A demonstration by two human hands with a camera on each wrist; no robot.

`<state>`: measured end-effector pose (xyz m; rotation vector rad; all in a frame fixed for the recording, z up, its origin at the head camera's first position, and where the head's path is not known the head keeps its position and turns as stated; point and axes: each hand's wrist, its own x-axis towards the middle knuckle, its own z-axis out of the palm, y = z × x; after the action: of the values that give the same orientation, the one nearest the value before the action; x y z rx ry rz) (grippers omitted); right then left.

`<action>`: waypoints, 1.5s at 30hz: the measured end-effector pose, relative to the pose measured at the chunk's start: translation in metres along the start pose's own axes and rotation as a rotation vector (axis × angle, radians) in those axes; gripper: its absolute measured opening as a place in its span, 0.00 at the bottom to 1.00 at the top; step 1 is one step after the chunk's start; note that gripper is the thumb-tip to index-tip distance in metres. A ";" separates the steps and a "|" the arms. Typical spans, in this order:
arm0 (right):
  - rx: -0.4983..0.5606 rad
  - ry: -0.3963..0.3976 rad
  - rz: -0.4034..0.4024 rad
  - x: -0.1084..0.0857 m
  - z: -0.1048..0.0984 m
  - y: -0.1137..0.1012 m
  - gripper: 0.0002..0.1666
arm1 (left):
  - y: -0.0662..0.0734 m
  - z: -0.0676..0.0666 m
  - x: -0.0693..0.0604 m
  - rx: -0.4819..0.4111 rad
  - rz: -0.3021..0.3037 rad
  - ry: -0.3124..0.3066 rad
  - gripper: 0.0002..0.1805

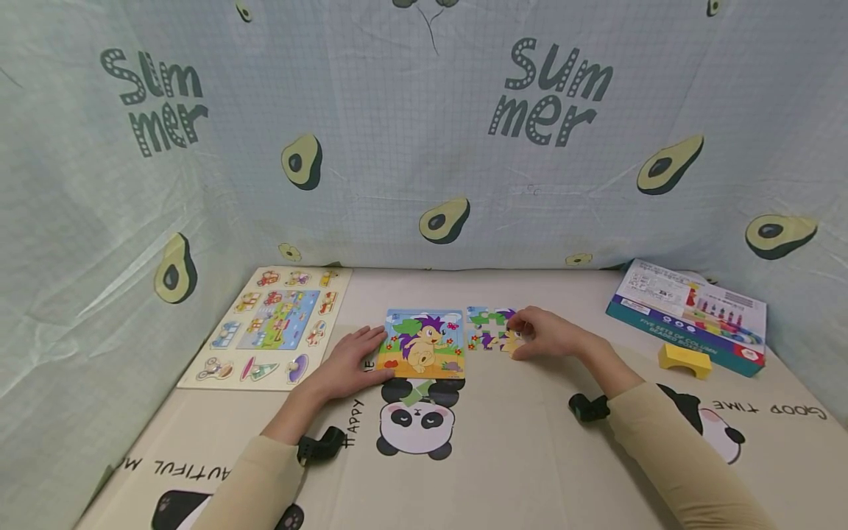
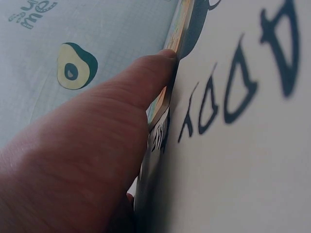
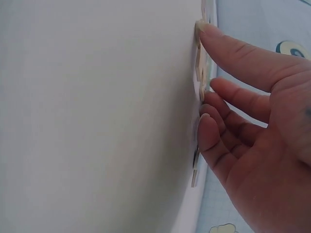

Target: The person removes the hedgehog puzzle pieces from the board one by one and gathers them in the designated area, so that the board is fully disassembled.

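A square hedgehog puzzle [image 1: 424, 344] lies in the middle of the table, its picture complete. My left hand [image 1: 347, 366] rests at its left side, fingers extended and the thumb touching the lower left corner; the left wrist view shows the thumb [image 2: 150, 73] against the board's edge. Right of the board, several loose jigsaw pieces [image 1: 486, 318] lie partly together, with gaps between them. Over their right side, my right hand [image 1: 546, 335] pinches a puzzle piece [image 1: 512, 341] between thumb and curled fingers. In the right wrist view the pieces [image 3: 198, 65] appear edge-on by the fingertips.
A cream board with vehicle pictures [image 1: 228, 372] lies on the left. Toward the back right sits a teal game box [image 1: 682, 335], with a yellow arch block [image 1: 684, 361] in front. The tablecloth bears panda prints [image 1: 417, 430]; an avocado-print curtain [image 1: 377, 147] closes off the back.
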<state>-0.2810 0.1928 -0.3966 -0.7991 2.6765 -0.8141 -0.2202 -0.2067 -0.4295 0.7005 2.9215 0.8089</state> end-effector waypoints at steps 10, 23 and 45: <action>0.057 0.032 0.000 0.008 -0.004 -0.010 0.32 | 0.000 -0.001 0.000 -0.003 0.001 0.002 0.44; 0.149 0.068 -0.061 0.038 0.012 -0.049 0.33 | 0.001 0.000 0.000 -0.007 0.002 -0.001 0.44; 0.041 -0.057 0.012 0.069 0.046 -0.080 0.30 | 0.000 0.001 0.000 -0.007 0.001 -0.007 0.44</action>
<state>-0.2862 0.0780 -0.3933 -0.7841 2.6037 -0.8280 -0.2203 -0.2068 -0.4303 0.7027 2.9109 0.8153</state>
